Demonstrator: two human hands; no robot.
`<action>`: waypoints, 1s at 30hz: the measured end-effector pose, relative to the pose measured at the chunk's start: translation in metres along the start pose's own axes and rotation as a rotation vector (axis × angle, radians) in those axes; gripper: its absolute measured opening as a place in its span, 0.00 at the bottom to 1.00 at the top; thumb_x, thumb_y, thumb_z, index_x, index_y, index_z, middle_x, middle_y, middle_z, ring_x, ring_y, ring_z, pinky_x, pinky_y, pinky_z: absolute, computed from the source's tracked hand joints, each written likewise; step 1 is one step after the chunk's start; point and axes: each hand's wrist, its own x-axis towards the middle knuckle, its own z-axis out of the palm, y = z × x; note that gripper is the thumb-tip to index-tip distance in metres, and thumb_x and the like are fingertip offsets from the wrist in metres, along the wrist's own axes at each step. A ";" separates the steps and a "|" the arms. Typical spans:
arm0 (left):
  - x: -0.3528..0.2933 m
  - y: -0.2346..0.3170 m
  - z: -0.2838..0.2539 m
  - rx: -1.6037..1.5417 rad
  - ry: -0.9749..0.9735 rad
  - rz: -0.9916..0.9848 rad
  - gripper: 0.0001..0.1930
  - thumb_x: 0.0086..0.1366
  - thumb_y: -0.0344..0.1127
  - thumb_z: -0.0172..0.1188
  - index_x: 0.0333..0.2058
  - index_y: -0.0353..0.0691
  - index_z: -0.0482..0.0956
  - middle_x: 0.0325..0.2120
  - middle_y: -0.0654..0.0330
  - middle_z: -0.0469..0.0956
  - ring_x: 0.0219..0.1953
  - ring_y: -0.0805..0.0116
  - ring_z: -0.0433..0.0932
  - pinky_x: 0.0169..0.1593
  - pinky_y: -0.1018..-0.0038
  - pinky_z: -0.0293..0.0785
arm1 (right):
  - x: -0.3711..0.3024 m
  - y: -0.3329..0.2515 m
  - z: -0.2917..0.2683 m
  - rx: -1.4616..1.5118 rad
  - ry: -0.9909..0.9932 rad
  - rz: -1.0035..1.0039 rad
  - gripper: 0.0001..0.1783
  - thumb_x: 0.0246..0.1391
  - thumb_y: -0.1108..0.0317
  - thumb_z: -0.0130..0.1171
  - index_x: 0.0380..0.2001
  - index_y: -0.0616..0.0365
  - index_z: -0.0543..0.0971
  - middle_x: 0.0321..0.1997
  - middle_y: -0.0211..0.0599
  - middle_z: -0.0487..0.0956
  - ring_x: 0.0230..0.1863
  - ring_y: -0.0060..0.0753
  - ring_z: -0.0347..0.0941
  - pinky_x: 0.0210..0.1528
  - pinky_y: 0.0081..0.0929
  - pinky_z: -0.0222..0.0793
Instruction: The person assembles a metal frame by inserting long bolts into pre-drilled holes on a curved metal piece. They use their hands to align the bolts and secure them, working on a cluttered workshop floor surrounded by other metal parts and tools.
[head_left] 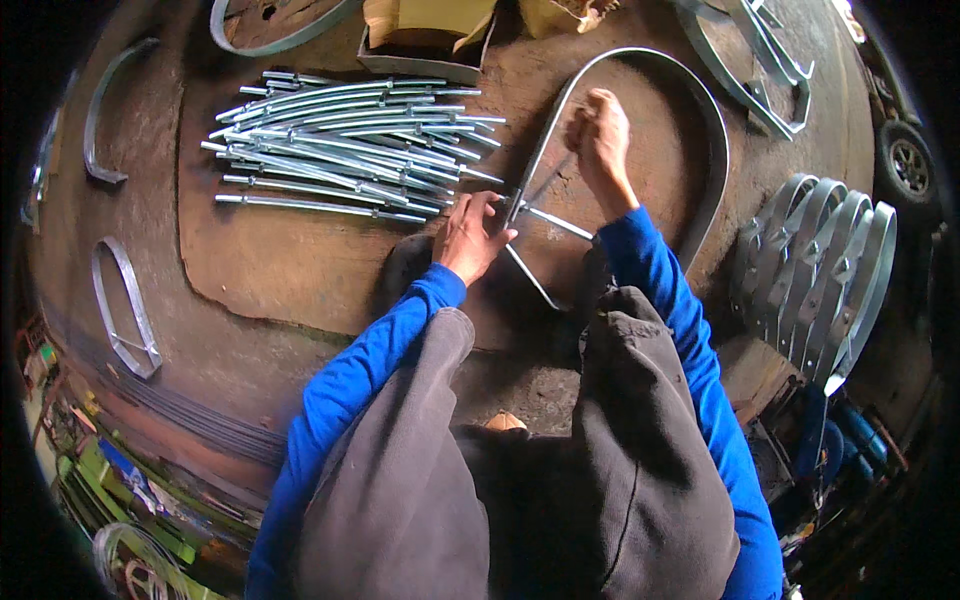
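A flat metal strap bent into a large loop [722, 150] lies on the ground before me. At its left side, where a threaded rod [558, 222] joins it, my left hand [468, 238] grips the band with fingers and thumb. My right hand [603, 145] is closed in a fist above the inside of the loop. A thin dark streak runs from that fist toward the joint, too blurred to name. Close by my left hand is a pile of shiny metal rods [340, 140] with nuts or sleeves on them.
An open cardboard box [425, 62] stands beyond the rods. Several finished-looking strap loops [815, 265] stand in a row at right, with bent brackets [760, 70] farther back. Single bands [125, 305] lie at left. A wheel [908, 165] shows at the right rim.
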 end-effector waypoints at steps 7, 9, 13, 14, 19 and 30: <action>0.008 -0.009 -0.001 -0.020 0.027 0.030 0.31 0.49 0.38 0.75 0.52 0.41 0.72 0.39 0.56 0.75 0.21 0.71 0.78 0.33 0.71 0.78 | -0.019 -0.060 0.032 0.162 0.076 -0.041 0.08 0.65 0.57 0.47 0.35 0.47 0.69 0.15 0.22 0.56 0.14 0.19 0.50 0.17 0.23 0.48; 0.010 -0.008 0.001 -0.034 0.015 0.011 0.32 0.49 0.38 0.75 0.52 0.42 0.71 0.39 0.56 0.75 0.23 0.69 0.78 0.34 0.70 0.79 | -0.006 -0.025 0.039 0.129 -0.027 -0.207 0.08 0.66 0.59 0.47 0.35 0.49 0.70 0.17 0.23 0.62 0.16 0.19 0.56 0.18 0.22 0.53; 0.008 -0.014 -0.003 0.176 0.110 0.102 0.32 0.50 0.37 0.75 0.53 0.43 0.70 0.39 0.56 0.75 0.27 0.65 0.80 0.34 0.70 0.80 | 0.012 0.023 0.045 -0.491 -0.083 -0.464 0.03 0.62 0.72 0.51 0.37 0.59 0.71 0.25 0.27 0.69 0.25 0.18 0.65 0.26 0.18 0.63; 0.005 -0.016 -0.005 0.105 0.056 -0.011 0.31 0.51 0.36 0.74 0.53 0.44 0.71 0.40 0.55 0.76 0.29 0.63 0.80 0.34 0.71 0.80 | 0.018 0.030 0.046 -0.309 -0.111 -0.354 0.03 0.60 0.72 0.52 0.37 0.58 0.72 0.26 0.30 0.70 0.27 0.20 0.66 0.28 0.20 0.65; 0.030 0.010 -0.010 -0.153 0.150 0.001 0.21 0.58 0.34 0.70 0.50 0.39 0.77 0.36 0.56 0.80 0.32 0.65 0.80 0.36 0.71 0.78 | 0.086 0.076 -0.003 -0.802 -0.100 -0.606 0.06 0.51 0.63 0.60 0.30 0.52 0.81 0.28 0.36 0.74 0.34 0.33 0.70 0.36 0.31 0.68; 0.126 0.010 -0.026 -0.445 0.028 -0.179 0.23 0.73 0.54 0.49 0.46 0.38 0.79 0.36 0.60 0.82 0.34 0.73 0.79 0.35 0.74 0.76 | 0.090 0.065 0.011 -1.431 -0.419 -0.771 0.12 0.39 0.69 0.65 0.27 0.66 0.79 0.25 0.42 0.78 0.32 0.43 0.78 0.33 0.38 0.72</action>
